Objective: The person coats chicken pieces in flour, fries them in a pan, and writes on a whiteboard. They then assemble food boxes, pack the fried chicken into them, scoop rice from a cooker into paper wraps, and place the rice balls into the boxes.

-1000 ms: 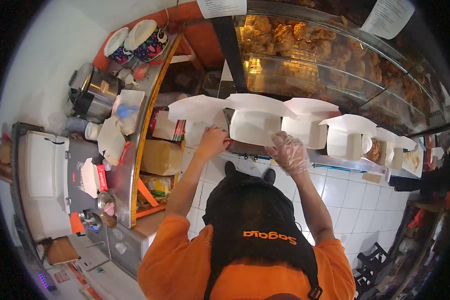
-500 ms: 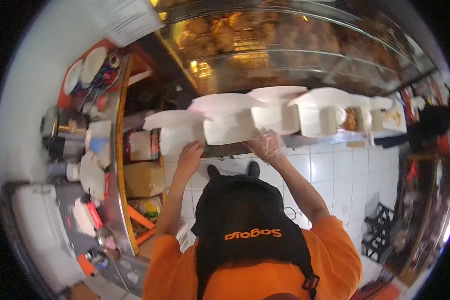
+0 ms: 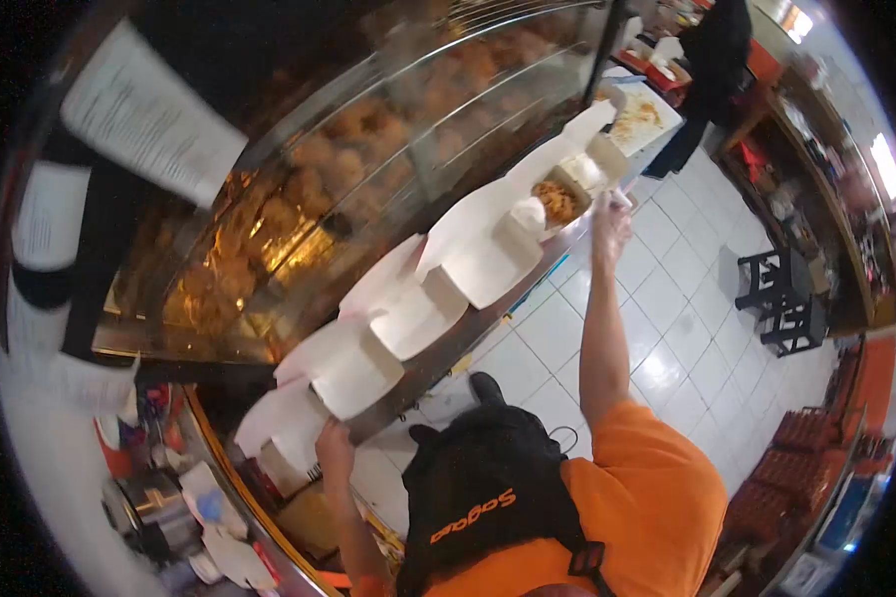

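Observation:
A row of open white takeaway boxes (image 3: 356, 378) stands side by side along a counter ledge, lids tipped back toward the glass. My left hand (image 3: 335, 451) is at the front edge of the end box (image 3: 294, 435), its fingers closed on the rim. Stretched out to the far right, my right hand (image 3: 612, 227) wears a clear plastic glove. It is beside the box holding brown fried pieces (image 3: 556, 202) and a white wrapped lump (image 3: 529, 214). Its fingertips are blurred, with something pale at them. The nearer boxes show bare insides.
Behind the boxes, a lit glass display case (image 3: 338, 169) holds fried pieces. A white tray (image 3: 657, 134) with crumbs sits at the ledge's far end, near a person in dark clothes (image 3: 712, 70). A black stool (image 3: 782, 298) stands on the tiled floor (image 3: 667, 333).
My view has turned to the right, so the row now slants. My right hand has left the middle boxes and reached to the far end. My left hand stays by the end box.

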Available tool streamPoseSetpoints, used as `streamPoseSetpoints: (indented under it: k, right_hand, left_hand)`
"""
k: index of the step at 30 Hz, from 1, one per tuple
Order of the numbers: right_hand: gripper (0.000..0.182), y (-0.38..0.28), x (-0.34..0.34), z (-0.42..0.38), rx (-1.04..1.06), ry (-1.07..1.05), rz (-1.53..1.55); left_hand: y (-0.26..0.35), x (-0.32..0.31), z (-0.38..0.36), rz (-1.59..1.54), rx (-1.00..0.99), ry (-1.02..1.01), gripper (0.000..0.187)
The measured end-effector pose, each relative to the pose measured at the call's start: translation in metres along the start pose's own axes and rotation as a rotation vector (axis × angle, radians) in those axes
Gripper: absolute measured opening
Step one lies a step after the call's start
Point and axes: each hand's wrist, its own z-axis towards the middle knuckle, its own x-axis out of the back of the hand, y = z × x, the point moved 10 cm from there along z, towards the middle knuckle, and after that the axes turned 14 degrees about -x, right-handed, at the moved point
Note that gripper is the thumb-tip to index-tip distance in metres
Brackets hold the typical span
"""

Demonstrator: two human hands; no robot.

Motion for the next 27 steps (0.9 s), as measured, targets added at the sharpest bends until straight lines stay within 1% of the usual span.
streamPoseSetpoints:
  k: [1, 2, 3, 4, 6, 7, 8, 9, 10, 12, 14, 16, 17, 19, 22, 23, 25, 27]
  right_hand:
    - [0.071, 0.010, 0.017, 0.040, -0.061, 0.179, -0.076]
    - [0.069, 0.005, 0.024, 0.057, -0.012, 0.307, -0.096]
    - [0.067, 0.000, 0.028, 0.071, 0.035, 0.432, -0.115]
    - [0.063, 0.004, 0.013, 0.103, 0.020, 0.375, -0.173]
    - [0.055, 0.014, -0.015, 0.164, -0.001, 0.259, -0.289]
    - [0.051, 0.030, -0.049, 0.213, 0.124, 0.124, -0.439]
    - [0.048, 0.044, -0.083, 0.244, 0.251, -0.012, -0.590]
    - [0.043, 0.055, -0.089, 0.263, 0.228, 0.043, -0.523]
    - [0.039, 0.065, -0.091, 0.277, 0.205, 0.098, -0.458]
    - [0.031, 0.064, -0.068, 0.268, 0.177, 0.240, -0.256]
    - [0.027, 0.036, -0.021, 0.212, 0.170, 0.405, 0.017]
    - [0.028, 0.031, -0.017, 0.222, 0.204, 0.346, 0.087]
    - [0.029, 0.034, -0.015, 0.229, 0.216, 0.316, 0.120]
    - [0.037, 0.032, -0.028, 0.252, 0.285, 0.251, -0.098]
    - [0.060, 0.024, -0.039, 0.275, 0.104, 0.119, -0.414]
    - [0.064, 0.010, -0.021, 0.254, 0.036, 0.112, -0.387]
    - [0.068, 0.003, -0.008, 0.225, 0.017, 0.134, -0.276]
    - [0.068, 0.001, 0.004, 0.208, 0.112, 0.197, -0.112]
  left_hand:
    - [0.003, 0.004, 0.003, -0.026, -0.010, 0.057, 0.011]
    - [0.005, 0.007, 0.004, -0.054, -0.018, 0.116, 0.011]
    - [-0.009, -0.008, -0.008, -0.021, 0.013, 0.039, 0.010]
    - [-0.025, -0.020, -0.008, 0.017, 0.047, -0.035, 0.009]
    - [-0.007, -0.001, 0.002, -0.042, 0.165, -0.142, 0.010]
    - [-0.009, -0.002, 0.004, -0.009, 0.107, -0.093, 0.011]
    - [-0.011, -0.005, 0.002, 0.019, 0.050, -0.047, 0.014]
    - [-0.007, 0.000, 0.005, -0.038, -0.007, 0.025, 0.015]
    - [-0.010, -0.001, 0.006, -0.024, -0.005, -0.003, 0.015]
    - [-0.016, -0.005, 0.008, 0.000, 0.012, -0.049, 0.014]
    - [-0.008, -0.001, 0.015, -0.010, 0.031, -0.051, 0.012]
    - [0.003, 0.004, 0.024, -0.036, 0.016, -0.028, 0.012]
    - [-0.001, 0.001, 0.022, -0.010, 0.025, -0.049, 0.012]
    - [-0.011, -0.007, 0.020, 0.038, 0.036, -0.096, 0.013]
    - [-0.004, -0.003, 0.028, 0.027, -0.012, -0.079, 0.016]
    - [-0.004, -0.003, 0.029, 0.016, -0.006, -0.091, 0.017]
    - [-0.002, -0.001, 0.031, -0.009, 0.008, -0.108, 0.019]
    - [-0.002, 0.000, 0.032, 0.008, -0.005, -0.065, 0.021]
